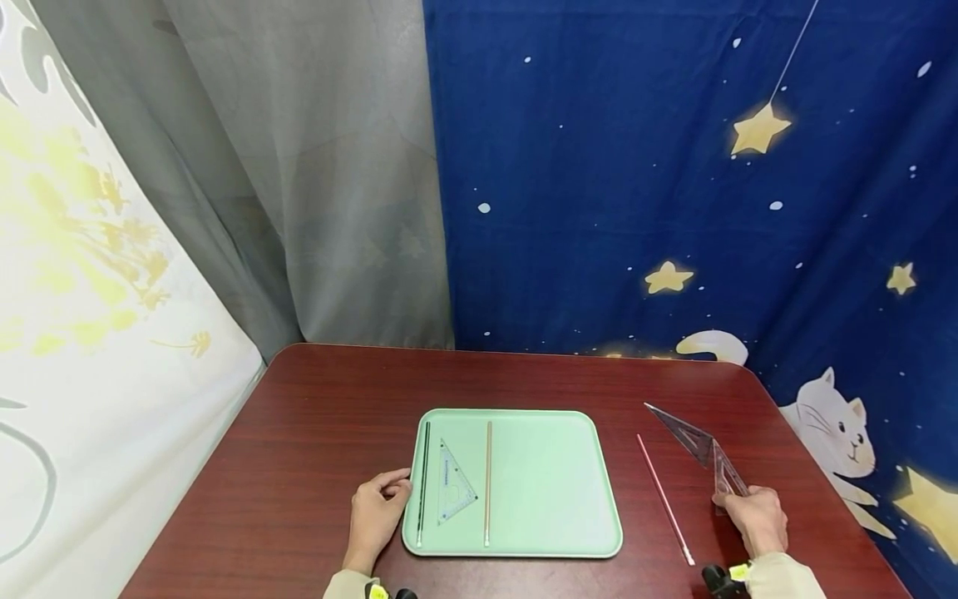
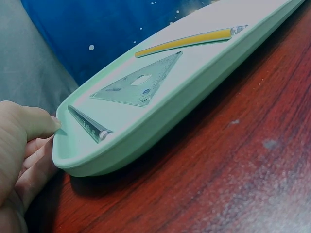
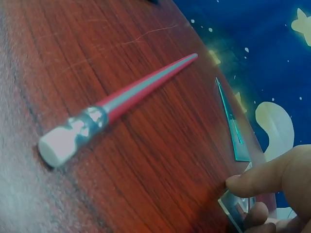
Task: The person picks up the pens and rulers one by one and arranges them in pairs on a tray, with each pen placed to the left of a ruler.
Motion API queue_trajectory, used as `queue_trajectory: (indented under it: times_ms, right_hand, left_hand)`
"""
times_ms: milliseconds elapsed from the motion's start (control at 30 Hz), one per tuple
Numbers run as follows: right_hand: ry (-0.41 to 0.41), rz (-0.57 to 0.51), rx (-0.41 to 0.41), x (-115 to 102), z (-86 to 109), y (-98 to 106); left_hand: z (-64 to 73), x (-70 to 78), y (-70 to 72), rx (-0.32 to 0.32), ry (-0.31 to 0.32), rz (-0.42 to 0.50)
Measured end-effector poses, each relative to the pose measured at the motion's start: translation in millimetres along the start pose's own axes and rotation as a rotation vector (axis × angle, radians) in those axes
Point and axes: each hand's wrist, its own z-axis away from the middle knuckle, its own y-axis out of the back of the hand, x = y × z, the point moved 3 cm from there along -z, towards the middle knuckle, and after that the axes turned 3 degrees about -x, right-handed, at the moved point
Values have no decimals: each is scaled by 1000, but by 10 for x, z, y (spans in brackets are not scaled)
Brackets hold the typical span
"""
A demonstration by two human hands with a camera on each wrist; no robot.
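At the left edge of a light green tray, my left hand grips the rim, thumb and fingers around it in the left wrist view. On the tray lie a dark pencil, a clear triangular set square and a yellow pencil. Right of the tray, my right hand pinches a clear set square between thumb and fingers. Just beyond it another set square lies on the table. A red pencil with a white eraser end lies between the tray and my right hand.
Everything is on a dark red-brown wooden table with rounded far corners. Behind it hang a grey curtain and a blue curtain with stars and a white cat. A white patterned cloth hangs at the left.
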Motion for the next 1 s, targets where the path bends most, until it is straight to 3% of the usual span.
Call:
queue_trajectory:
  times_ms: [467, 1000]
  right_hand:
    - [-40, 95, -44, 8, 77, 4]
    - [39, 80, -12, -75, 193, -19]
  left_hand:
    - [-17, -23, -11, -18, 22, -4]
    - [-5, -20, -13, -7, 11, 10]
